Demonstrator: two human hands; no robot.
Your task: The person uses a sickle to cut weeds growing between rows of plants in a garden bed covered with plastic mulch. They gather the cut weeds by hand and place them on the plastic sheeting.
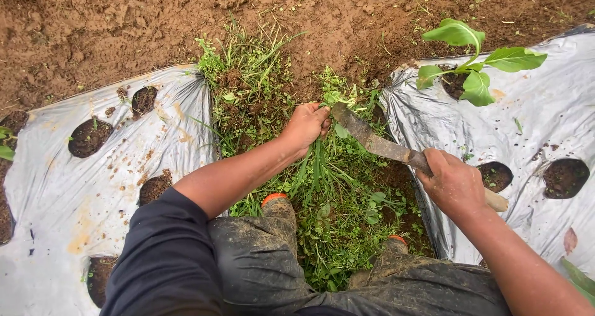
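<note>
Head view: right hand holds machete, blade pointing up-left toward weeds.

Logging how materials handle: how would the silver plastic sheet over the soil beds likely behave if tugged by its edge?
The silver plastic mulch sheet would probably be floppy and light: it lies wrinkled and gathers into folds at its edge. It looks thin, so it might tear near the cut planting holes. Soil crumbs and apparent wetness suggest a slippery surface.

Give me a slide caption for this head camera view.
Left hand grips weeds while right hand holds a knife between plastic sheets.
</note>
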